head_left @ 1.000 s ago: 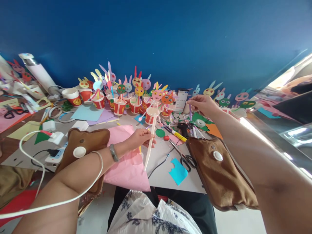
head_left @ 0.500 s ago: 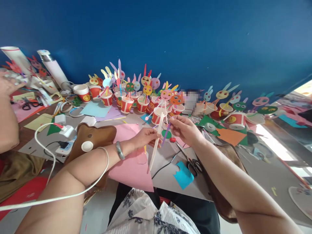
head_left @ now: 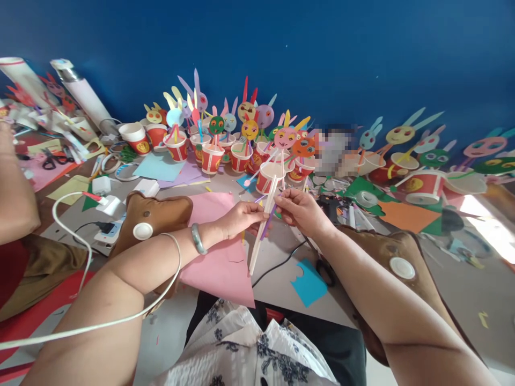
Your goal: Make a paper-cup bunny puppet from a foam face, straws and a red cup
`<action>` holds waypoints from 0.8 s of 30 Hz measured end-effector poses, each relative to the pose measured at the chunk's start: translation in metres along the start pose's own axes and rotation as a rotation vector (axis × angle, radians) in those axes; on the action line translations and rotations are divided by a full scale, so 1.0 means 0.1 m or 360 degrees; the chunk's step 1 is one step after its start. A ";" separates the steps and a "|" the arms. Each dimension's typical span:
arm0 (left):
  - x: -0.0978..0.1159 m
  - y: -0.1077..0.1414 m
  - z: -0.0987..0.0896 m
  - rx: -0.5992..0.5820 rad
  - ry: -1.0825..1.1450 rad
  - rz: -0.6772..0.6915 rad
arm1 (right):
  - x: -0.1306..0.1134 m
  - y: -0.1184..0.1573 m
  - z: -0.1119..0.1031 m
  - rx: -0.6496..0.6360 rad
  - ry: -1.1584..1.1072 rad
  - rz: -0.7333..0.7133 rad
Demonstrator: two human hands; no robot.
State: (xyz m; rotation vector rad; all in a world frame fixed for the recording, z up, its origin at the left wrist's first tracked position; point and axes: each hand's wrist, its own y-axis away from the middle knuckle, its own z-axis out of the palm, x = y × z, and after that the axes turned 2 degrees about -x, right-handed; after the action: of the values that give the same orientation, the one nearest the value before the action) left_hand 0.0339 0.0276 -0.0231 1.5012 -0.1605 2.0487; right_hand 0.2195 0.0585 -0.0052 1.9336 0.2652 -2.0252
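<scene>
Pale wooden chopsticks (head_left: 257,247) stand tilted in front of me, pinched by my left hand (head_left: 243,219), which wears a bangle. My right hand (head_left: 300,212) is closed on a thin purple strip (head_left: 267,224), which lies slantwise against the chopsticks; whether it is paper or a stick I cannot tell. Beneath my left hand lies a large pink paper sheet (head_left: 213,252). Just beyond both hands stands a red-and-white paper cup (head_left: 265,185) with a pink paper rabbit face (head_left: 285,138) above it.
Several cups with paper rabbit heads line the blue wall (head_left: 257,37). Brown cushions (head_left: 161,214) flank my arms. A white cable (head_left: 80,338) crosses my left arm. Blue paper (head_left: 309,281) and scissors (head_left: 325,272) lie at right; a co-worker's arm (head_left: 18,198) is at left.
My right hand has come in towards the chopsticks, bringing the purple strip closer against them. The view has shifted a little, and my left hand keeps its hold.
</scene>
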 end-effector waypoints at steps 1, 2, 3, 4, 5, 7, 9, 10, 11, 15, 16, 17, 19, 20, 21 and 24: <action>-0.01 0.00 0.00 -0.0005 -0.0010 0.0001 | 0.01 0.01 0.00 0.0001 0.0013 -0.0019; -0.02 0.00 0.00 -0.0012 -0.0018 -0.0002 | 0.02 0.02 -0.01 0.0001 0.0029 -0.0035; -0.02 0.00 -0.01 -0.0020 -0.0026 -0.0006 | 0.02 0.03 -0.01 -0.0001 0.0046 -0.0044; -0.03 -0.01 -0.01 -0.0028 -0.0034 -0.0011 | 0.03 0.04 -0.01 -0.0001 0.0058 -0.0050; -0.04 -0.01 -0.01 -0.0036 -0.0044 -0.0015 | 0.03 0.04 -0.01 -0.0004 0.0064 -0.0051; -0.04 -0.01 -0.02 -0.0040 -0.0065 -0.0016 | 0.05 0.05 -0.01 -0.0010 0.0046 -0.0051; -0.04 -0.01 -0.02 -0.0039 -0.0075 -0.0007 | 0.06 0.04 -0.01 -0.0008 0.0012 -0.0052; -0.04 -0.01 -0.02 -0.0046 -0.0079 -0.0006 | 0.07 0.04 -0.01 -0.0003 -0.0002 -0.0054; -0.03 0.00 -0.02 -0.0057 -0.0082 -0.0006 | 0.08 0.03 -0.01 0.0002 -0.0011 -0.0054; -0.01 0.01 0.00 -0.0082 -0.0075 -0.0010 | 0.11 0.02 -0.02 0.0011 -0.0013 -0.0054; -0.01 0.01 0.00 -0.0071 -0.0067 -0.0003 | 0.11 0.01 -0.02 0.0012 -0.0007 -0.0057; -0.01 0.01 0.00 -0.0051 -0.0061 0.0007 | 0.10 0.02 -0.03 0.0022 0.0001 -0.0061; -0.01 0.00 0.00 0.0010 -0.0054 0.0033 | 0.07 0.03 -0.03 0.0111 0.0024 -0.0103; 0.00 -0.01 0.00 0.0043 -0.0048 0.0039 | 0.04 0.05 -0.02 0.0206 0.0047 -0.0161; 0.00 -0.01 0.00 0.0073 -0.0037 0.0040 | 0.02 0.08 -0.01 0.0328 0.0085 -0.0246; 0.02 -0.02 -0.02 0.0117 -0.0019 0.0018 | -0.04 0.23 0.06 0.0700 0.0370 -0.0585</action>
State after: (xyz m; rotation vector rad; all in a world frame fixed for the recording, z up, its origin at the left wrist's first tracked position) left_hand 0.0328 0.0308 -0.0226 1.5605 -0.0996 2.0748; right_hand 0.2222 0.0359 0.0015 2.5595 0.2618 -2.2257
